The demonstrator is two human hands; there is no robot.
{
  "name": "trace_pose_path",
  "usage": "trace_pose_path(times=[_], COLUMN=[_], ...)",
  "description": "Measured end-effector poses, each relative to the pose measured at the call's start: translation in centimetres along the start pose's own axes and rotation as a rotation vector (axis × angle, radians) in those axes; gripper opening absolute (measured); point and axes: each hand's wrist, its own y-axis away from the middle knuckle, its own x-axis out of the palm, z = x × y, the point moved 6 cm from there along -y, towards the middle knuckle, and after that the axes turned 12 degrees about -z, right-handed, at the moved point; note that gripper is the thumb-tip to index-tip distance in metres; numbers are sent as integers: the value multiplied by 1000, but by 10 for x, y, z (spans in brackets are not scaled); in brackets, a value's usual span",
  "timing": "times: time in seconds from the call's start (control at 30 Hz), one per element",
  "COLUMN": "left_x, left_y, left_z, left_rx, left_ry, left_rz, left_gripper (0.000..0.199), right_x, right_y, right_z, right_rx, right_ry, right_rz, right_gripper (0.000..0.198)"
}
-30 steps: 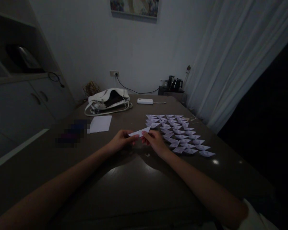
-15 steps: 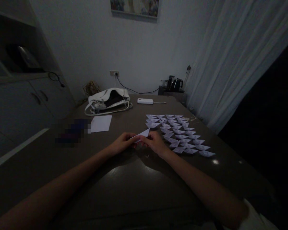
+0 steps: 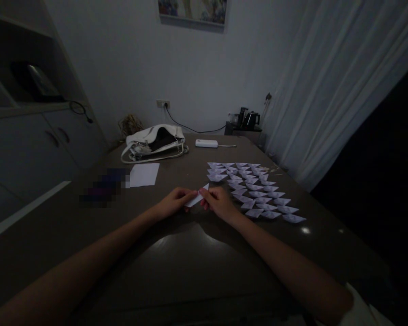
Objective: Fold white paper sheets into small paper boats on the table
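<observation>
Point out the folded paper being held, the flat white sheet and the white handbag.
Folded paper (image 3: pixel 195 200): head view, its white face.
Flat white sheet (image 3: pixel 144 174): head view, its middle.
White handbag (image 3: pixel 144 134): head view, its upper side.

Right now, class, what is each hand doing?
Left hand: closed, pinching one end of the folded paper.
Right hand: closed, gripping the same paper's other end between thumb and fingers.

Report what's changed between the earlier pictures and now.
The folded paper has tilted: its left end has dropped, so it slants more steeply up to the right. The left hand and right hand both still hold it; nothing was let go. The paper boats, white bag and flat sheet stayed put.
</observation>
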Motion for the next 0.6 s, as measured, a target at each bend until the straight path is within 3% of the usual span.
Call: trace_pose_path(times=[0.2, 0.4, 0.6], left_x=[-2, 1, -3], left_y=[1, 0, -4], left_z=[-3, 3, 14], left_rx=[35, 25, -35], left_ry=[-18, 16, -35], left_rz=[-8, 48, -26], left_gripper=[49, 49, 60], right_x=[0, -4, -20], right_y=[0, -1, -7], right_z=[-7, -3, -12], right_rx=[108, 5, 86], right_ry=[-94, -24, -74], right_rz=[-38, -74, -274], right_gripper=[61, 59, 57])
